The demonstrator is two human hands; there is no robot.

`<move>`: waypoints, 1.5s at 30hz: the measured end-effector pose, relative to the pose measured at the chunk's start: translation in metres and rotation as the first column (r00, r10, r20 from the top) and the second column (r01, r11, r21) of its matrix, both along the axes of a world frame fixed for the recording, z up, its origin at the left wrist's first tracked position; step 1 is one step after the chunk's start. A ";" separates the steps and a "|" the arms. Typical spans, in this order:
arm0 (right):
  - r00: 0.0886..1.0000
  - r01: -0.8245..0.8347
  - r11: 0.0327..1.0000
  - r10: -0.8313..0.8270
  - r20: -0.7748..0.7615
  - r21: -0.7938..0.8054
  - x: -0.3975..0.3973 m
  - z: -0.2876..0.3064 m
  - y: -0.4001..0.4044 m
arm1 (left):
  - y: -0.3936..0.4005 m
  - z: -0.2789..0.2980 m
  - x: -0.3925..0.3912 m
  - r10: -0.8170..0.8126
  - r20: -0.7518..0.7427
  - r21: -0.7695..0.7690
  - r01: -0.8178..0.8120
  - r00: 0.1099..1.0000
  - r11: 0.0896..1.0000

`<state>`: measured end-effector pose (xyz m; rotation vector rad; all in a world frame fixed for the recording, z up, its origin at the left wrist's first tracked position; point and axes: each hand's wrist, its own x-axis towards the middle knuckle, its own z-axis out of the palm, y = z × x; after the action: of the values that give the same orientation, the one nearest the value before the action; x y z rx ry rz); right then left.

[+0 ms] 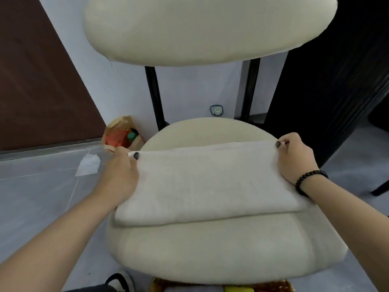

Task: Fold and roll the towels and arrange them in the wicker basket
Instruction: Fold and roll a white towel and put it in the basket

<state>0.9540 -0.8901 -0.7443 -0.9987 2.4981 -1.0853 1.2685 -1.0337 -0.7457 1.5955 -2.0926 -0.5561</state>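
Head view: a folded white towel [208,182] lies flat across the cream chair seat [221,249]. The left hand [123,171] pinches the towel's far left corner, thumb on top, fingers curled beneath. The right hand [294,157] pinches the far right corner likewise. A wicker basket [273,286] shows at the bottom edge.

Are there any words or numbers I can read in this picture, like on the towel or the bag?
None can be read.
Towel: plain white, no label showing.
Chair seat: plain cream, no writing.
Paper bag on the floor: no print visible; the green-capped bottle inside is too small and blurred to read.
Left hand and right hand pinch the towel's far corners.
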 end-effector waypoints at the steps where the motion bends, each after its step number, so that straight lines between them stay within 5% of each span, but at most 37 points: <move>1: 1.000 -0.005 1.000 0.005 -0.019 0.018 0.000 -0.001 -0.001 | -0.002 -0.001 -0.001 -0.007 0.015 -0.001 0.007 1.000 1.000; 8: 0.983 -0.063 0.968 0.102 -0.152 0.242 -0.005 0.014 -0.021 | -0.021 0.001 -0.007 0.024 0.080 0.066 -0.029 0.997 0.997; 12: 0.985 -0.052 0.990 0.072 -0.160 0.129 -0.009 0.011 -0.028 | -0.027 0.005 -0.012 0.024 0.057 0.019 -0.025 0.998 1.000; 20: 0.977 -0.099 0.983 0.125 -0.170 0.152 -0.016 -0.002 -0.025 | -0.027 0.003 -0.011 -0.077 0.338 0.092 0.049 0.938 0.995; 26: 0.977 -0.055 0.990 0.080 -0.196 0.129 -0.020 -0.008 -0.029 | -0.025 0.007 -0.016 -0.042 0.294 0.165 -0.007 0.955 0.986; 42: 0.995 -0.001 0.999 0.004 -0.103 0.034 -0.024 -0.006 -0.031 | -0.024 -0.001 -0.013 -0.044 0.151 -0.097 0.059 0.988 0.994; 45: 0.973 -0.009 0.992 0.039 -0.228 0.129 -0.012 0.013 -0.031 | -0.008 0.012 -0.019 -0.076 0.249 -0.174 0.122 0.966 0.977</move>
<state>0.9420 -0.9212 -0.7311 -1.1735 2.6888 -0.8318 1.2490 -1.0415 -0.7342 1.5196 -2.3352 -0.1945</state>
